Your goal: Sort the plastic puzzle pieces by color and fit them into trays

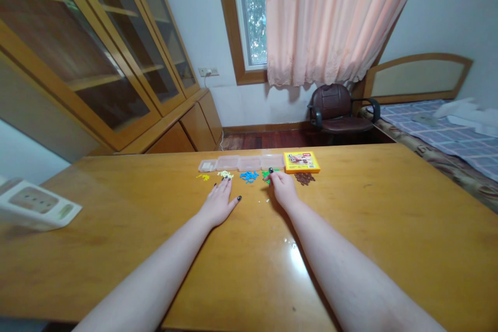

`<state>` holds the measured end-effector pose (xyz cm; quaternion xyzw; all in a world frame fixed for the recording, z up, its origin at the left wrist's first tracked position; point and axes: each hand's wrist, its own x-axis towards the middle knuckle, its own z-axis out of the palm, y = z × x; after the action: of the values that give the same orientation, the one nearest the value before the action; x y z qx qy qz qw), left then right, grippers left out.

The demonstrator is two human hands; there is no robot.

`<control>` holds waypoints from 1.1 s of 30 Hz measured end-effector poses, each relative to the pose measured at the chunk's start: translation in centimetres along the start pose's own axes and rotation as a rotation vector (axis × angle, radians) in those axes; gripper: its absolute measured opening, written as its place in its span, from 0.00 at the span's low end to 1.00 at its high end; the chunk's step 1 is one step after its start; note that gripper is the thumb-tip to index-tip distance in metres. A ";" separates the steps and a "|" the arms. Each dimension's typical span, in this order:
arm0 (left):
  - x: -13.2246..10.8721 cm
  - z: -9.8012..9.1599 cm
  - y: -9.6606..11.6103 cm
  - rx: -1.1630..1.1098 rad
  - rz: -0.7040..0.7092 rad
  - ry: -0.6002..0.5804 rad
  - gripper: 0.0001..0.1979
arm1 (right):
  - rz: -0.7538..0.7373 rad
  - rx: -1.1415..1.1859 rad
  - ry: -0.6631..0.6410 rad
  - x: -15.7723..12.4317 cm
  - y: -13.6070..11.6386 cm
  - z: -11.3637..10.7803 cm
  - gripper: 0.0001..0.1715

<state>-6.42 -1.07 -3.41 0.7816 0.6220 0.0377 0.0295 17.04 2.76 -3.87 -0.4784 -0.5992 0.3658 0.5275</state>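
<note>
My left hand lies flat on the table with its fingers stretched out. Its fingertips touch the front of a pile of small white pieces. My right hand is closed in a pinch beside small green pieces, partly covering them; what is between the fingertips is too small to make out. Blue pieces are heaped between the two hands. A few yellow pieces lie to the left, and brown pieces to the right. Tiny pale bits are scattered nearer me.
Behind the piles stand several clear plastic trays in a row, ending at a yellow printed box. At the left edge of the wooden table is a white object. Beyond are a chair and a bed.
</note>
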 end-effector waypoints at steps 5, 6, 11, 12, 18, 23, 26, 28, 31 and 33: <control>-1.5 -0.5 3.6 -0.061 0.282 -0.038 0.32 | -0.002 -0.004 0.007 0.0 0.0 0.0 0.21; -1.9 -0.6 4.8 -0.074 0.345 -0.067 0.32 | -0.007 -0.010 0.007 0.0 0.0 0.0 0.22; -2.7 -0.7 9.6 -0.075 0.420 -0.184 0.37 | 0.005 -0.039 -0.006 -0.1 -0.1 0.0 0.22; -2.8 -0.6 10.1 -0.066 0.416 -0.202 0.37 | 0.005 -0.052 -0.025 -0.1 -0.1 0.1 0.22; -3.0 0.3 8.1 -0.004 0.228 -0.177 0.38 | -0.009 -0.128 -0.182 -0.2 -0.3 0.4 0.21; -0.2 0.7 3.3 0.040 -0.037 -0.101 0.38 | 0.012 -0.203 -0.325 -0.4 -0.7 0.4 0.22; 0.9 0.0 1.2 0.023 -0.018 -0.061 0.35 | -0.016 -0.273 -0.488 -0.7 -1.1 0.4 0.24; 0.4 -0.8 0.9 0.044 -0.027 -0.019 0.34 | -0.026 -0.327 -0.562 -0.9 -1.4 0.4 0.24; -1.5 -1.4 2.1 0.137 -0.186 0.009 0.38 | -0.009 -0.378 -0.576 -0.9 -1.7 0.4 0.23; -2.6 -1.4 3.3 0.135 -0.238 -0.045 0.38 | -0.006 -0.386 -0.568 -0.9 -1.6 0.4 0.23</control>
<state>-3.89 -4.34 -1.79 0.7031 0.7107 -0.0256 -0.0048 16.33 1.50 -2.64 -0.4468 -0.7816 0.3627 0.2405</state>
